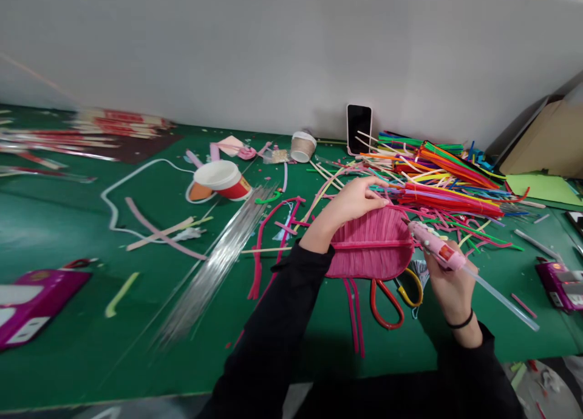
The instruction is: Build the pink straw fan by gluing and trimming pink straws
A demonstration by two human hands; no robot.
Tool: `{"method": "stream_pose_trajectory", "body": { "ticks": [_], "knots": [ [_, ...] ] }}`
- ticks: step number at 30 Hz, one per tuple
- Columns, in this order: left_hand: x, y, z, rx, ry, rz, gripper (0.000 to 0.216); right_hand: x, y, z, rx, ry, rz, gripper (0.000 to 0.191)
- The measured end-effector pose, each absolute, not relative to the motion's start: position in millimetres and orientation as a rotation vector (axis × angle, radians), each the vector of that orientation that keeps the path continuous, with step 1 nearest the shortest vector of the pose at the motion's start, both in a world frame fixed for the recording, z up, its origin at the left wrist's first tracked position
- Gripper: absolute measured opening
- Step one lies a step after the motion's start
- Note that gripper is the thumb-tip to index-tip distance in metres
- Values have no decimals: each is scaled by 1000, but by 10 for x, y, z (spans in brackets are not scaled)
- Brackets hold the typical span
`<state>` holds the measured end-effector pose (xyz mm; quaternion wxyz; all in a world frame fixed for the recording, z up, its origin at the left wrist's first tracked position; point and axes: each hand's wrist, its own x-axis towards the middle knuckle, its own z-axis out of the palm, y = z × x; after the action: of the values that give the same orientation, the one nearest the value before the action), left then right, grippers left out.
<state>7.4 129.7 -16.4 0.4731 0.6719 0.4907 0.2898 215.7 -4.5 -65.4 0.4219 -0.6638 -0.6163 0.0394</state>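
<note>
My left hand (348, 209) is closed on the upper edge of a pink oval pipe-cleaner panel (371, 261), which has a raised bar along its middle. In my right hand (450, 288) is a pink hot glue gun (437, 246), its nozzle at the panel's upper right edge. A clear glue stick (505, 303) sticks out of the gun's back end. Scissors (387, 309) with red and yellow handles lie partly under the panel. Beside them, two pink pipe cleaners (354, 322) point toward the table's front edge.
Bundles of coloured pipe cleaners (455, 194) lie behind my hands, near a propped phone (359, 130). Leftward are clear thin sticks (218, 267), a tipped paper cup (223, 179), a white cable (113, 206) and a purple device (40, 303). Another purple device (565, 285) is far right.
</note>
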Motion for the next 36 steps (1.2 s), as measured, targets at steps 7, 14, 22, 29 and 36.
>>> {"method": "stream_pose_trajectory", "body": {
  "ticks": [7,14,22,29,36],
  "knots": [
    [90,1251,-122,1685,1205,717,38,2155,29,-657,-1684,-1545,107,33],
    [111,1223,-107,1741,1197,734,38,2148,68,-679,-1684,-1548,88,32],
    [103,1206,-121,1759,1177,752,37,2149,84,-677,-1707,-1600,7,36],
    [108,1216,-130,1758,1183,757,37,2163,69,-693,-1737,-1588,-12,37],
    [101,1222,-138,1744,1199,741,39,2223,34,-728,-1749,-1542,-16,39]
  ]
}}
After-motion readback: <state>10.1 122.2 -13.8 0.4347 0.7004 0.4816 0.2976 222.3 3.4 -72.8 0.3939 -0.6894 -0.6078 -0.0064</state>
